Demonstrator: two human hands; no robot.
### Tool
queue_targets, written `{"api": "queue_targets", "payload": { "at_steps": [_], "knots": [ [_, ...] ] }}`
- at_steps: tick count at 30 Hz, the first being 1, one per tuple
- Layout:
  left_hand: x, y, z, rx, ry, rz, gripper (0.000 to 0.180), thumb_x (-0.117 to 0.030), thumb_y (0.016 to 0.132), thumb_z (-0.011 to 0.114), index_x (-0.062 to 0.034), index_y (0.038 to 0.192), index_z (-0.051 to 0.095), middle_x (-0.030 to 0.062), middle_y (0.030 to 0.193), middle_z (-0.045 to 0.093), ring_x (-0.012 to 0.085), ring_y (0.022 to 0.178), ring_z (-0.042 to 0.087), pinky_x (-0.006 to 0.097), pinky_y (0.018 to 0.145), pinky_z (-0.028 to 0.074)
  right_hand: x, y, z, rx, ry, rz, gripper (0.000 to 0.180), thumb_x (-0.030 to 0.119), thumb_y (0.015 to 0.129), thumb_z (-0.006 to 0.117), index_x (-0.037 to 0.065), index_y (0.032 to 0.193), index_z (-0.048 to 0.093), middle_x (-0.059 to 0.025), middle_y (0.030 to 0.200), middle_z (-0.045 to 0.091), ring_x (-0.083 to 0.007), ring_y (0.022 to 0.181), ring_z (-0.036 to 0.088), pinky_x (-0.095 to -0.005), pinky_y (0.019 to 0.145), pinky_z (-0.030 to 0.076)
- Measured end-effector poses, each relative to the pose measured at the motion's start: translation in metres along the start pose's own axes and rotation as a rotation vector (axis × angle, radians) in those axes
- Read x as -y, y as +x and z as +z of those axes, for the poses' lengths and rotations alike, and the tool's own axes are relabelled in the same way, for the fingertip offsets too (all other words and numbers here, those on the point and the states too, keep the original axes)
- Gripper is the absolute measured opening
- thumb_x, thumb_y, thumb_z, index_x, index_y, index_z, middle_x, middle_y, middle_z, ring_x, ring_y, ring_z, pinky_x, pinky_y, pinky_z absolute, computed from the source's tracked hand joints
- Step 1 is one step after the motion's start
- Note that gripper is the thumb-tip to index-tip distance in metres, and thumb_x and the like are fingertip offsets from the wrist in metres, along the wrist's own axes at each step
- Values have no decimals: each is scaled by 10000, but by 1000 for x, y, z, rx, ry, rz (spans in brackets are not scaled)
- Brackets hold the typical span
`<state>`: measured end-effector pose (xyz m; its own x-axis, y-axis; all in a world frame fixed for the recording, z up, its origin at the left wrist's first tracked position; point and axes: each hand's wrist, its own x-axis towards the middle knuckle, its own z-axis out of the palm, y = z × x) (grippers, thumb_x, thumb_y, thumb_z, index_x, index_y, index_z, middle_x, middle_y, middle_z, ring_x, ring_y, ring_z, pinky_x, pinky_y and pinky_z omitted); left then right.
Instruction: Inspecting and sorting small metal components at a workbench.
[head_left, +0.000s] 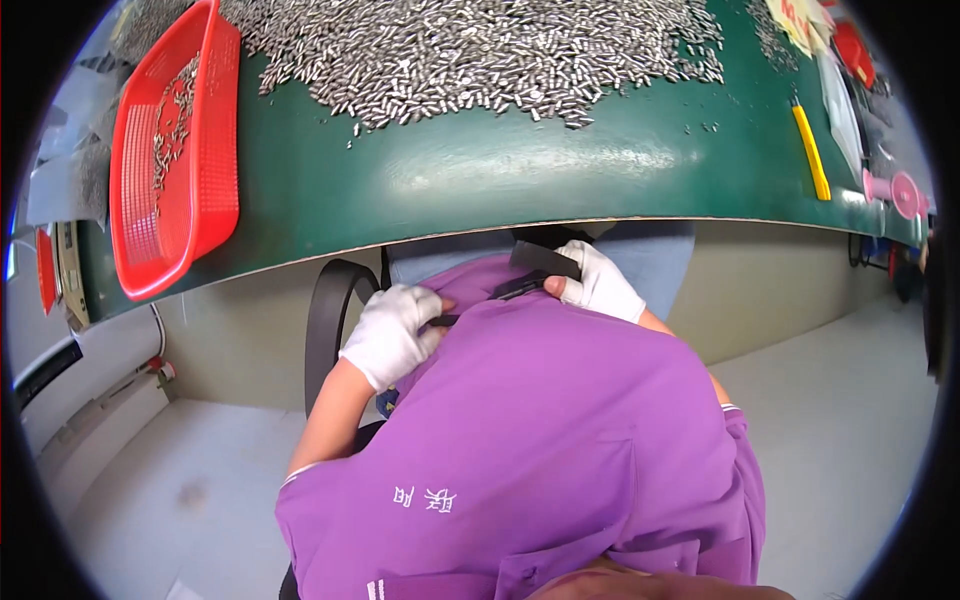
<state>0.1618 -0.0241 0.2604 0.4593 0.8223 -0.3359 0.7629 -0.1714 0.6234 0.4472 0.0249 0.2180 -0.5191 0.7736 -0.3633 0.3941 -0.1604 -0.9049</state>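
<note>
**Purple cloth and a dark flat piece at the lap**

Purple fabric of the person's shirt (560, 420) fills the lower head view, bunched up near the bench (480, 180) edge. The left hand (392, 335), in a white glove, presses its grip together on a fold of that cloth, beside a thin dark strip (445, 321) that pokes out by its fingers. The right hand (597, 282), also gloved, pinches a dark flat piece (543, 262) against the shirt's hem, just under the bench lip; a second dark strip (518, 288) lies just below it. To handle this well, I judge the left hand should keep the fold taut while the right keeps the flat piece square to the cloth. Above, a wide heap of small metal pins (480, 55) covers the green bench, a red basket (185, 200) stands at its left, and a yellow knife (810, 150) lies at its right.
</note>
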Motion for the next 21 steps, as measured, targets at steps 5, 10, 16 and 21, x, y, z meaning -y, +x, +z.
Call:
{"api": "queue_targets", "payload": {
  "at_steps": [5, 10, 16, 21],
  "knots": [
    [-1, -8, 21, -115, 40, -38, 102, -122, 723, 633, -104, 822, 637, 74, 808, 627, 275, 836, 582, 410, 752, 447, 10, 1, 0, 21, 38, 21, 326, 309, 744, 673, 10, 860, 613, -137, 791, 523, -267, 799, 513, -368, 739, 431],
    [-1, 16, 27, -615, -54, -163, 84, -133, 710, 653, -78, 743, 600, 85, 723, 600, 292, 703, 581, 391, 628, 465, 14, 5, -3, -2, -69, 66, 399, 257, 725, 713, 30, 1038, 614, -150, 917, 583, -276, 964, 553, -347, 858, 441],
    [1, 20, 13, -579, 58, -203, 88, -152, 699, 672, -102, 735, 609, 66, 682, 571, 268, 672, 567, 388, 613, 453, 5, 13, -13, -145, 229, 256, 484, 250, 772, 681, 6, 1171, 553, -146, 1050, 620, -253, 979, 589, -334, 877, 442],
    [-2, 22, 8, -562, 120, -151, 106, -187, 707, 677, -115, 719, 600, 44, 666, 559, 247, 659, 560, 374, 603, 449, 48, 28, -8, -127, -725, -215, 533, 332, 723, 687, 33, 1143, 552, -229, 1086, 568, -406, 1027, 529, -432, 871, 435]
  ]
}}
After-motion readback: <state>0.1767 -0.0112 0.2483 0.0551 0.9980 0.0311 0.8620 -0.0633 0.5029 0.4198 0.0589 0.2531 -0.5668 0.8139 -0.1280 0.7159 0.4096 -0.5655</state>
